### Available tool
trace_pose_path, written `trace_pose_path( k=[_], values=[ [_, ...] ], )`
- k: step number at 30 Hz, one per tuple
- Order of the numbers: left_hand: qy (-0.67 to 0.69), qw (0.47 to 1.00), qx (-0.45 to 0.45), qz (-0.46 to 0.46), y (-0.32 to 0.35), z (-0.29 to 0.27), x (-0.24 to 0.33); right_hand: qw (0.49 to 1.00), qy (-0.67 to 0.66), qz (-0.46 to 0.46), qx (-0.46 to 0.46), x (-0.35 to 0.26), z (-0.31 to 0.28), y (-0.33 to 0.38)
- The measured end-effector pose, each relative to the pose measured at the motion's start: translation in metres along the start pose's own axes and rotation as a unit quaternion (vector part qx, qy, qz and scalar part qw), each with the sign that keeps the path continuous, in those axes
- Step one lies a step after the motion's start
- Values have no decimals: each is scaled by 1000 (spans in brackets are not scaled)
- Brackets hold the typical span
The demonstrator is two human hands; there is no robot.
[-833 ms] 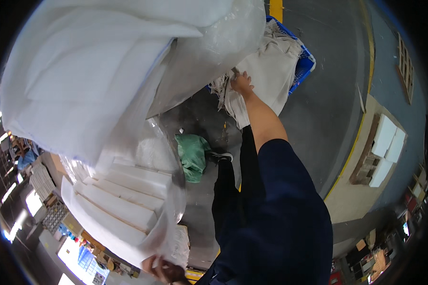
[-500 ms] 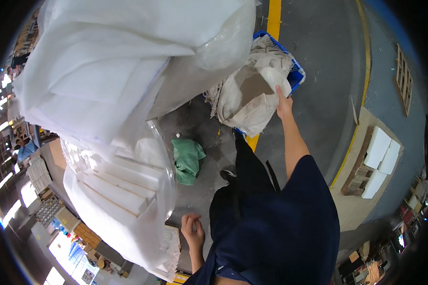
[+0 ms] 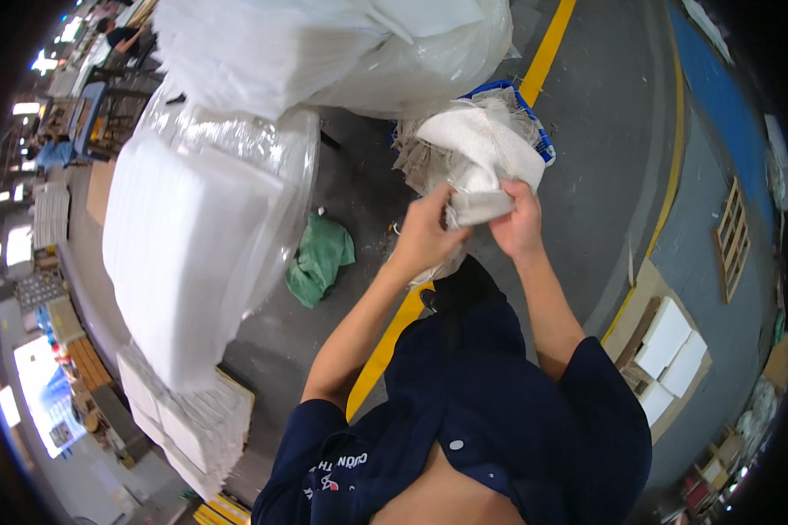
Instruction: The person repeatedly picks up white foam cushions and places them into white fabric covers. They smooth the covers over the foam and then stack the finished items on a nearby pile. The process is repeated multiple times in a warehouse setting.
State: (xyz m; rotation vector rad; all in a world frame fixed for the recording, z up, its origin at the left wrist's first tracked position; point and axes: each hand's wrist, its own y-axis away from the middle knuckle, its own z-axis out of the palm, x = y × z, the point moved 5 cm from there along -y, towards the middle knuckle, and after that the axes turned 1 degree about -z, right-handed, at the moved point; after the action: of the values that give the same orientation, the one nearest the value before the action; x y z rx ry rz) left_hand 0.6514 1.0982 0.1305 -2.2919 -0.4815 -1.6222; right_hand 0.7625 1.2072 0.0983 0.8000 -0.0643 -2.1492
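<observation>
A pale woven sack [image 3: 499, 153] with frayed edges is bunched up in front of me, with a thick folded part between my hands. My left hand [image 3: 425, 234] is closed on its near left side, the fingers partly hidden by the cloth. At the near right side, my right hand [image 3: 518, 220] grips the folded edge with the thumb on top. Beneath and behind the sack, a blue plastic crate [image 3: 546, 147] shows only its far and right rim. Loose frayed cloth [image 3: 411, 156] hangs out on the crate's left.
Large white foam bundles [image 3: 193, 254] in clear plastic stand to my left and ahead. A crumpled green bag [image 3: 321, 258] lies on the floor near them. A yellow floor line [image 3: 394, 341] runs under me. White blocks on a pallet [image 3: 670, 354] lie at right, beyond another line.
My left hand has come up from low on the left to the sack. The sack's mouth, open before, is now folded over. My right hand has moved nearer and grips the fold.
</observation>
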Motion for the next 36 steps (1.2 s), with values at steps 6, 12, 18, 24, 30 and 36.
trace_pose_path(
  k=[6, 12, 18, 24, 30, 36],
  values=[
    [-264, 922, 272, 80, 76, -88, 83, 945, 263, -165, -107, -25, 90, 25],
    [-281, 922, 253, 88, 153, -166, 180, 856, 333, -288, -270, -31, 203, 63],
    [-503, 763, 405, 16, 185, -192, 231, 797, 255, -384, -391, -33, 272, 98],
    [-315, 932, 170, -60, 197, -167, 113, 769, 230, -457, -383, -94, 320, 121],
    [-270, 872, 407, -26, 187, -156, 26, 743, 140, -492, -432, -133, 347, 108],
    [-211, 782, 586, 28, 181, -205, 127, 746, 230, -528, -336, -205, 324, 45]
  ],
)
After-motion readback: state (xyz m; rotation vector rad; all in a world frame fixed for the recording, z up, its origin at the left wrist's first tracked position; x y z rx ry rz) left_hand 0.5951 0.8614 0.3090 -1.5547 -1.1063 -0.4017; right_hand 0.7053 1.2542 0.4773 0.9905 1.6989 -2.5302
